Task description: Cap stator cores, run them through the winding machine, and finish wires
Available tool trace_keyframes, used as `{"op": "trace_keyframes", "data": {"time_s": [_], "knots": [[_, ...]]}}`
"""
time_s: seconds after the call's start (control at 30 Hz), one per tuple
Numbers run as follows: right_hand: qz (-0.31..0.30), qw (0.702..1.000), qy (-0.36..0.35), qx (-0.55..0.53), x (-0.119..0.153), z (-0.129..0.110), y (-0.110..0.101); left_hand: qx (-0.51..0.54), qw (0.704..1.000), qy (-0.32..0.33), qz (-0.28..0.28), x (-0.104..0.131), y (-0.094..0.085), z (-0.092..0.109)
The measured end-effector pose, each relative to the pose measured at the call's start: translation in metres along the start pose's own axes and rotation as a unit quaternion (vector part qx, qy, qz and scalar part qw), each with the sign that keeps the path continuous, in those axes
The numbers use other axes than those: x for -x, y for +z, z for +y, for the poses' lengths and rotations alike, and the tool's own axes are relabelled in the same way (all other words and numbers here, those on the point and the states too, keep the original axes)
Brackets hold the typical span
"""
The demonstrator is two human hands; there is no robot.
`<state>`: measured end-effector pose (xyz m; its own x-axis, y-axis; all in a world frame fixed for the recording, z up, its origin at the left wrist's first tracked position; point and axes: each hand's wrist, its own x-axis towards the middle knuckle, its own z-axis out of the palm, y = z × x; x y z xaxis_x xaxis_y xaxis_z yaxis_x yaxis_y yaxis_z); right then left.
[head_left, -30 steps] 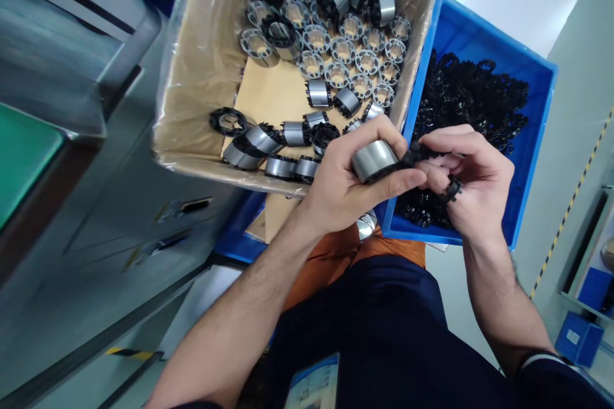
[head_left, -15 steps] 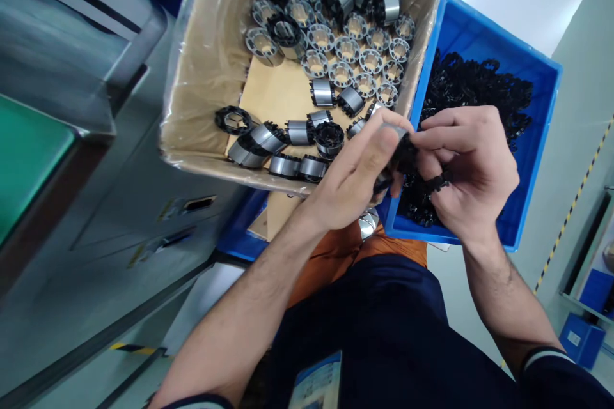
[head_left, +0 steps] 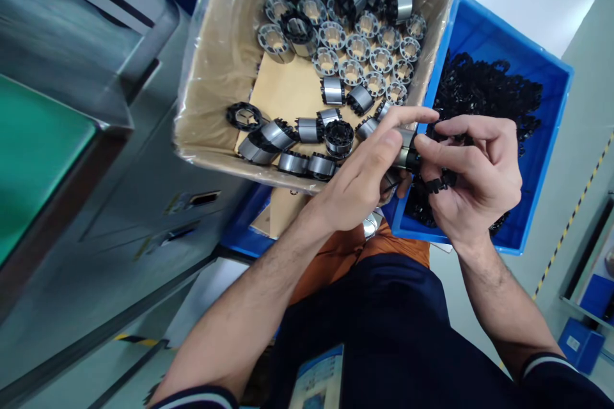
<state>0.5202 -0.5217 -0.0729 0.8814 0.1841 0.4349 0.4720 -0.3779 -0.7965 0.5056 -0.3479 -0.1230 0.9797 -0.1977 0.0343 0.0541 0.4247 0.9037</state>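
Observation:
My left hand (head_left: 362,185) is closed around a metal stator core (head_left: 405,140), its index finger stretched along the top. The fingers of my right hand (head_left: 480,172) pinch at the black end of that core. A loose black plastic end piece (head_left: 435,186) is also tucked in the right hand, against the lower fingers. A second core seems to sit low in the left hand, but the fingers partly hide it. Both hands are between the carton (head_left: 211,163) and the blue bin (head_left: 547,140), partly over the bin's near side.
Inside the plastic-lined carton stand rows of bare cores (head_left: 352,71), and several cores with black ends (head_left: 292,163) lie near its front wall. Black plastic pieces (head_left: 489,89) are heaped in the bin. A metal cabinet (head_left: 144,204) and green-topped surface (head_left: 38,153) are at left.
The core in my left hand shows more of its metal side now, and the left index finger has straightened. My right fingers have shifted on its black end. The whole view has slid slightly.

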Motion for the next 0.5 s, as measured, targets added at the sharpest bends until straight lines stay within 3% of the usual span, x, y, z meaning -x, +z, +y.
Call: {"op": "trace_keyframes", "data": {"time_s": [0.1,0.33,0.5], "knots": [[0.002,1.000,0.022,0.013,0.002,0.002,-0.002,0.048,0.997,-0.038,-0.051,0.001,-0.002,0.002],[0.000,1.000,-0.026,0.009,0.007,0.004,-0.003,0.043,0.996,-0.044,-0.060,0.002,-0.004,0.006],[-0.007,1.000,-0.001,0.004,-0.003,0.002,-0.001,0.012,0.998,-0.029,-0.047,0.000,-0.003,0.008]]}}
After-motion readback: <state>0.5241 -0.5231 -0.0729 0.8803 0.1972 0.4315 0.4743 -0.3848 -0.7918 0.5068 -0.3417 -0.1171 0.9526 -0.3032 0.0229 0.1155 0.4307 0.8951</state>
